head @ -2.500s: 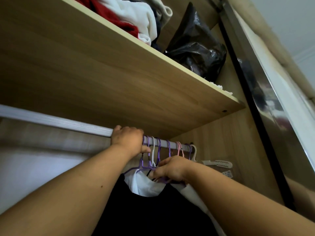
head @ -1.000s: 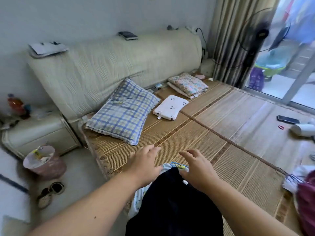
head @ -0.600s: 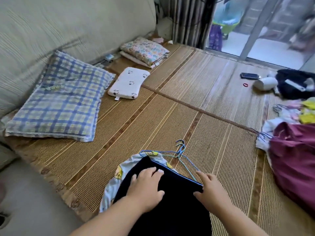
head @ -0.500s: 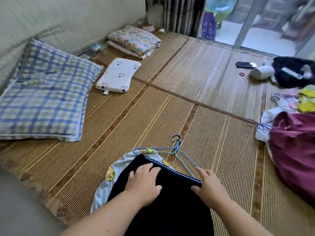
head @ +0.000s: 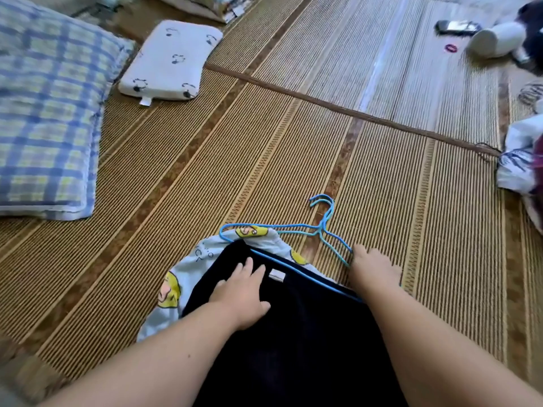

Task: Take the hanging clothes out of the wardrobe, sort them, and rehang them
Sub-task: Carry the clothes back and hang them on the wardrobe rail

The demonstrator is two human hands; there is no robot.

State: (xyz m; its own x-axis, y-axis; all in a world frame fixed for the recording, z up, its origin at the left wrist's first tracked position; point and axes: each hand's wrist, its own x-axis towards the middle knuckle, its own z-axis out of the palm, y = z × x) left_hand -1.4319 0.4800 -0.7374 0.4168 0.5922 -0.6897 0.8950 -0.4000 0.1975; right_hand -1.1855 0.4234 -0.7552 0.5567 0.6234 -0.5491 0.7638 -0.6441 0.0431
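Step in hand, as I judge it: the end of the taking-out part. A batch of clothes is set down on the woven mat [head: 264, 142] for sorting, and rehanging is not yet begun.

The dark garment [head: 293, 333] lies at the near edge of the mat, approx. in the middle. It lies on top of a light printed garment [head: 172, 286] w/ yellow cartoon figures, which shows at its left & far sides. Both are on blue hangers [head: 322, 228], hooks pointing to the far side.

The left hand [head: 241, 292] lies flat on the dark garment, fingers straight & close together, pressing and holding nothing. The right hand [head: 374, 271] rests at the right end of the hangers, touching the wire. Whether its fingers curl round the wire, I cannot tell.

Next move, probably: separate the two pieces. The hooks lie close together, so one hanger must be lifted free w/out dragging the other. The soft cloth may slide on the mat.

Count:
- 2 garments in this stack, on 2 blue hangers (2 hooks seen).
- 1 more heap of clothes [head: 520, 165] at the right edge; no. of pieces not clear.
- 2 pillows at the left side: 1 checked pillow [head: 50, 98] & 1 small white pillow [head: 170, 60].
- At the far right corner: 1 phone [head: 457, 26], 1 white cylinder [head: 496, 39], 1 red hair ring [head: 451, 48].
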